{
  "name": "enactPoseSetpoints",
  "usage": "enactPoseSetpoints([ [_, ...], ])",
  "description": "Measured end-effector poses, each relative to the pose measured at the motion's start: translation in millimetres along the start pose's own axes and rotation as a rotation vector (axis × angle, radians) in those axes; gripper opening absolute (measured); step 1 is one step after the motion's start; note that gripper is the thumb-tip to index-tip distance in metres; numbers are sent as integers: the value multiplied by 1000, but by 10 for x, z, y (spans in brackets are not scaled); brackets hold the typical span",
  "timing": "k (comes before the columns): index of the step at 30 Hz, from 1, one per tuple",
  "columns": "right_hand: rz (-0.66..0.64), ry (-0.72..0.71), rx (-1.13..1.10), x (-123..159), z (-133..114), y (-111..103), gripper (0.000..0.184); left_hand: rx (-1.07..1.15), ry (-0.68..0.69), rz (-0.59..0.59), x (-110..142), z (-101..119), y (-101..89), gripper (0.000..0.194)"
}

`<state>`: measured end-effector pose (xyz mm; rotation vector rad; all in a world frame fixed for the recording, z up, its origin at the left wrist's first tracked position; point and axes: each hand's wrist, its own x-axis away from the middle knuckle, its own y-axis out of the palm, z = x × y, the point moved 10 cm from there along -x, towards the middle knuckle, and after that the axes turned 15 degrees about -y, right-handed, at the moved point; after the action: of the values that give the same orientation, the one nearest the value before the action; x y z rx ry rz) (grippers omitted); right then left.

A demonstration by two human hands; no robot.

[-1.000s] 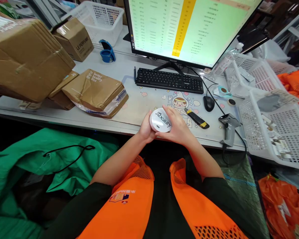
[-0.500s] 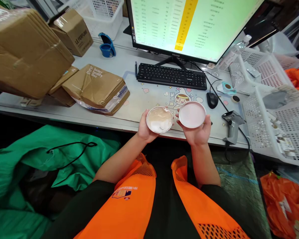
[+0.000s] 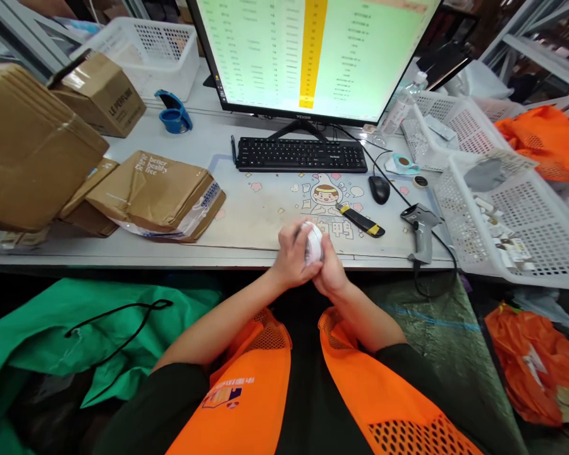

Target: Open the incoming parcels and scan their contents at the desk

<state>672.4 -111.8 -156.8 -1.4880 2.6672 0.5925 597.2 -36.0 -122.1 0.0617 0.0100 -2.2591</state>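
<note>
Both hands are closed around one round white jar (image 3: 313, 243), tilted on its side above the desk's front edge. My left hand (image 3: 291, 258) wraps its fingers over the left face of the jar. From the right, my right hand (image 3: 332, 268) grips the other side, partly hidden behind the jar and left thumb. Most of the jar is covered by fingers, so its lid seam cannot be made out. A black-and-yellow utility knife (image 3: 361, 220) lies on the desk mat (image 3: 260, 215) just beyond my right hand.
Cardboard boxes (image 3: 146, 193) crowd the left of the desk. A keyboard (image 3: 298, 155), a mouse (image 3: 379, 189) and a monitor (image 3: 308, 57) stand ahead. To the right are a barcode scanner (image 3: 423, 230) and white baskets (image 3: 550, 243). A green sack (image 3: 123, 328) hangs below left.
Half a second ago each hand held a separate round piece, one with a glossy beige face, the other pale pink. Now the hands have come together around one jar, and the knife shows fully.
</note>
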Motion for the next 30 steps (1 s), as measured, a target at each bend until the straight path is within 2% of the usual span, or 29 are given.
enactPoseSetpoints([
  [2,-32,159,-179,27,-4,-25,82,-149,-10,-243,-89,39,40,68],
  [4,-5,178,-253,2,-102,-104,79,-221,21,-351,-130,156,25,64],
  [6,76,74,-256,-51,-219,-177,82,-187,98,-320,-118,334,34,67],
  [8,158,-54,-235,-65,-277,-176,85,-98,153,-237,-45,435,124,71],
  [10,219,-137,-214,-35,-253,-133,84,-27,159,-136,34,401,232,70],
  [12,253,-127,-223,6,-145,-107,77,-21,119,-70,66,275,302,61],
  [14,230,-23,-271,30,12,-92,69,-75,53,-122,38,144,362,51],
  [16,170,82,-332,28,125,-86,63,-143,5,-240,-12,81,392,47],
  [18,113,122,-344,-11,150,-115,62,-171,8,-344,-53,115,391,51],
  [19,102,110,-300,-43,130,-167,63,-161,16,-354,-80,150,370,57],
  [21,125,11,-41,-120,-9,-393,69,-97,-34,-297,-155,144,317,68],
  [23,179,-115,289,-164,-277,-725,69,12,-236,-273,-191,-66,363,70],
  [25,262,-240,645,-138,-666,-1180,60,139,-460,-317,-132,-339,508,70],
  [27,408,-303,1032,-21,-1101,-1771,47,263,-553,-313,-78,-489,578,70],
  [28,502,-284,1240,61,-1301,-2096,46,312,-556,-279,-75,-520,562,71],
  [29,593,-190,1400,140,-1431,-2445,51,347,-552,-245,-80,-538,533,71],
  [30,625,-35,1489,186,-1463,-2781,59,369,-552,-222,-88,-551,510,72],
])
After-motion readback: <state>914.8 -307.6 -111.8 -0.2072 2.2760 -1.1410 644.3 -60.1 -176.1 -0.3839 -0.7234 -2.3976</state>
